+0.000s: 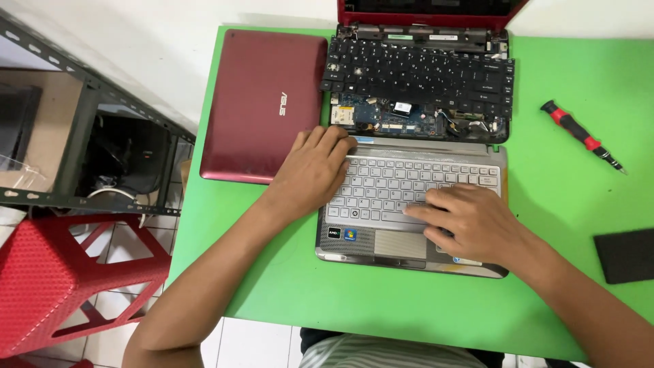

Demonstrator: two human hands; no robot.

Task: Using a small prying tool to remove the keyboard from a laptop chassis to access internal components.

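A silver laptop base point(354, 242) with a pale keyboard point(409, 180) lies on the green table point(565, 204) in front of me. My left hand point(312, 170) rests flat on its upper left corner, fingers on the top edge of the keyboard. My right hand point(470, 221) lies on the lower right keys and palm rest, fingertips pressing the bottom key row. Behind it sits an opened red laptop point(419, 82) with a loose black keyboard and bare circuit board point(381, 117) showing.
A closed dark red laptop point(262, 102) lies at the left of the table. A red and black screwdriver point(579, 135) is at the right, a black pad point(627, 255) at the right edge. A red stool point(61, 279) and metal shelf point(88, 136) stand left.
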